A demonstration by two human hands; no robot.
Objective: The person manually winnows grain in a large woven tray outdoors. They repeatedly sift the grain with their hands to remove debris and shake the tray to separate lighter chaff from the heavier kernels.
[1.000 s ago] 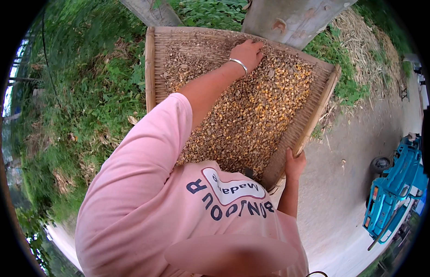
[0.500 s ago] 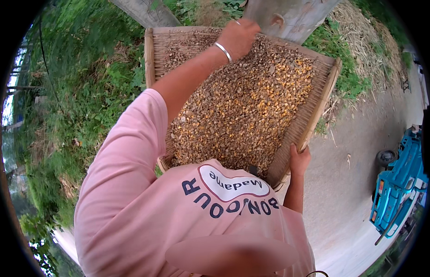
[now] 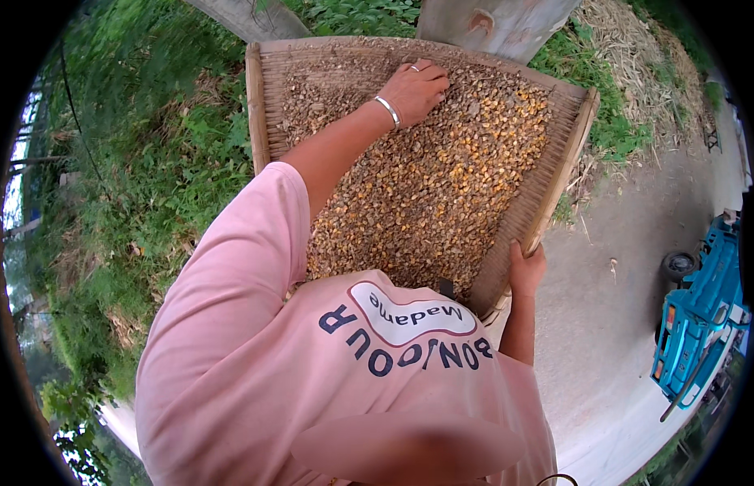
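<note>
A wide woven winnowing tray [image 3: 588, 121] with wooden side rims is held out in front of my body. Yellow corn kernels [image 3: 462, 166] mixed with brown, chaffy bits are spread over most of its weave. My left hand [image 3: 417, 91], with a silver bangle and a ring, lies palm down on the mix near the far edge. Its fingers are bent and a little apart, the tips partly out of sight among the bits. At the near right corner, my right hand [image 3: 526, 271] is wrapped round the tray's side rim. My shirt hides the near edge.
Beyond the far edge stand two pale trunks or posts, one [image 3: 494, 28] almost touching the tray. Green plants [image 3: 174, 162] grow along the left. Dry stalks [image 3: 636, 65] are heaped at the far right, and a blue vehicle [image 3: 697, 316] stands on the paved ground.
My left hand has come back from above the far rim, where fine bits blurred in the air, down onto the mix. The tray has tilted or shifted slightly; my right hand keeps its hold.
</note>
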